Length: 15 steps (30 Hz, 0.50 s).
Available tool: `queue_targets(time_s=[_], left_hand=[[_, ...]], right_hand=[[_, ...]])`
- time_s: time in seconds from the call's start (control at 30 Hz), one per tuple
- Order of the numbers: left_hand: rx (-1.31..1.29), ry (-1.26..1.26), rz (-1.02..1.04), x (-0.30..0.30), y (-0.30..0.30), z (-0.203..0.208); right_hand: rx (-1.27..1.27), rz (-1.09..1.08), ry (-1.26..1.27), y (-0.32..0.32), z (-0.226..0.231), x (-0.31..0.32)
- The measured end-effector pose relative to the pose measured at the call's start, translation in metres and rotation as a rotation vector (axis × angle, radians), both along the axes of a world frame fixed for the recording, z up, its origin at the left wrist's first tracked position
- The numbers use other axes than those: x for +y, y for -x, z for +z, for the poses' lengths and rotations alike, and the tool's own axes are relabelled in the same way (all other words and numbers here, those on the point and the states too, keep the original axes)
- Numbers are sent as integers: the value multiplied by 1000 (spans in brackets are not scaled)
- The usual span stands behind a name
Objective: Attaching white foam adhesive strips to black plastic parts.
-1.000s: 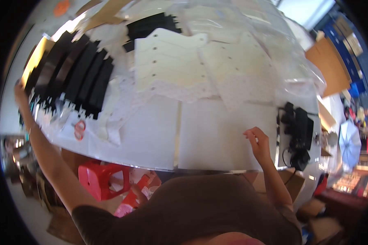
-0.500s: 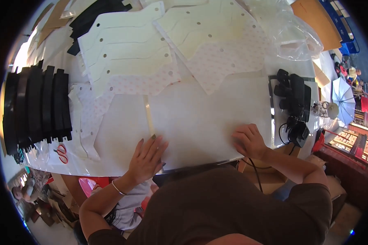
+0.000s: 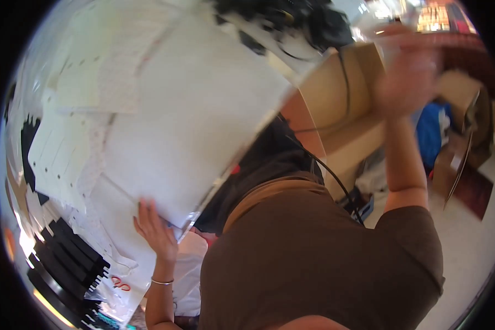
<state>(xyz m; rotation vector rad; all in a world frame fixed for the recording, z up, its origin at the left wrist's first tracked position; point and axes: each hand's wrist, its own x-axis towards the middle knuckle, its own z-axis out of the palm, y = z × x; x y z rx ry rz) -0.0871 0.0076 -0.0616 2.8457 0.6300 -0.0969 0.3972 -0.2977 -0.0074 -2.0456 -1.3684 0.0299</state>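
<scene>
Head cam: L hand (image 3: 157,228) was at white tabletop's (image 3: 203,99) near edge, fingers slightly apart, R hand (image 3: 407,82) blurred nr open cardboard box (image 3: 325,91), couldn't tell finger state, careless R swing might've snagged black cable (image 3: 345,77) crossing box; pale holed sheets (image 3: 60,143) lay tabletop L, cardboard pieces (image 3: 465,91) cluttered room's R.

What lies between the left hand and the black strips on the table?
In the head view, a pale, irregularly cut sheet lies beside the black strips, then white tabletop up to the left hand.
</scene>
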Motion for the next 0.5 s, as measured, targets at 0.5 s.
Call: queue_targets(time_s=[0.5], left_hand=[[-51,-171,-14,-34,-46,-5]], right_hand=[[1553,-1794,323,45,-506,-287]])
